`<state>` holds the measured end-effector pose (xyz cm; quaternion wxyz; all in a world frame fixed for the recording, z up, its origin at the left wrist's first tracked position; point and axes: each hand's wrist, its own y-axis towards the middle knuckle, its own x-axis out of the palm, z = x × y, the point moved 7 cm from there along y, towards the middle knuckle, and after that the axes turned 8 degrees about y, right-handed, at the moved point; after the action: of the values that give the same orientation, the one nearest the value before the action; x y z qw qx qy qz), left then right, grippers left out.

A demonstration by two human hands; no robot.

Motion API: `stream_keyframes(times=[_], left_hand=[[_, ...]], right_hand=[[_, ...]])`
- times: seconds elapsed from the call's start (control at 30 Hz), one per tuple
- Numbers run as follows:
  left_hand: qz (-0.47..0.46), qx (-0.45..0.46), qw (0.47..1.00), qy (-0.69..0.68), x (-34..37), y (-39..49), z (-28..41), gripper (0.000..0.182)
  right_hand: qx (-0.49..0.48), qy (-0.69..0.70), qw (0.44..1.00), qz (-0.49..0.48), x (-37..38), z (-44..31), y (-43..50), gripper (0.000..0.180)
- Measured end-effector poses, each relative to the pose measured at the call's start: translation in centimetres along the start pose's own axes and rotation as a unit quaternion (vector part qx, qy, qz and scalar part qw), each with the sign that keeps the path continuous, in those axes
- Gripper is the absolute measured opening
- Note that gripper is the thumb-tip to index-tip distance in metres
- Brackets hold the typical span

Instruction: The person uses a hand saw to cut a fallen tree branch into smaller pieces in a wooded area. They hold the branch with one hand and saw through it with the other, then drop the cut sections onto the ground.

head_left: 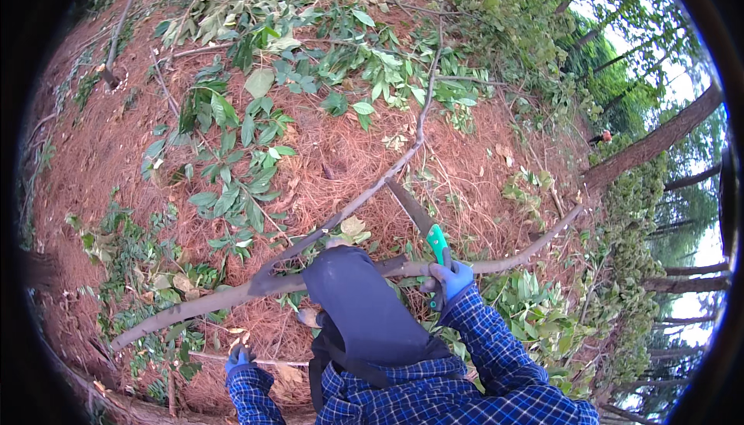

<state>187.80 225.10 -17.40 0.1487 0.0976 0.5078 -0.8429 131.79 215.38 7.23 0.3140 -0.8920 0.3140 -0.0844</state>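
Note:
My right hand (447, 280), in a blue and grey glove, grips the green handle of a pruning saw (414, 207) at the right of centre. The saw's blade points up and to the left, its tip near a thin bent limb. Beneath the hand runs a long forked branch (203, 304), lying across the ground in front of my legs. My left hand (239, 358), gloved too, is low at the left, below the branch and beside a thin stick (261, 360). Whether its fingers hold anything is too small to tell.
Cut leafy branches (229, 187) lie on reddish pine needles. A small stump (109, 77) stands at the upper left. On the right are a leaning tree trunk (651, 143), low shrubs and more trunks. Part of a person (605, 135) shows far off at the right.

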Motion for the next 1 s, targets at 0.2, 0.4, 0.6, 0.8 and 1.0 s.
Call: stream_keyframes(times=[0.2,0.4,0.6,0.8,1.0], left_hand=[[0.025,-0.097,0.995,0.017,-1.1,3.5,-9.0,0.033],[-0.049,-0.114,0.99,0.062,1.9,8.1,-16.7,0.032],[-0.085,-0.032,0.995,0.049,8.0,1.4,-10.5,0.036],[-0.071,-0.028,0.997,0.009,9.7,-2.5,-7.8,0.035],[-0.062,-0.015,0.997,0.039,11.3,-3.6,-9.6,0.036]], right_hand=[[0.041,-0.046,0.998,0.031,-1.5,0.9,1.6,0.026],[0.072,-0.05,0.996,0.019,-0.5,3.3,5.0,0.026],[0.093,-0.204,0.974,-0.023,1.2,2.0,5.8,0.031],[0.006,-0.289,0.95,-0.12,4.1,-0.2,4.8,0.032],[-0.018,-0.339,0.92,-0.196,9.0,-1.9,3.4,0.036]])
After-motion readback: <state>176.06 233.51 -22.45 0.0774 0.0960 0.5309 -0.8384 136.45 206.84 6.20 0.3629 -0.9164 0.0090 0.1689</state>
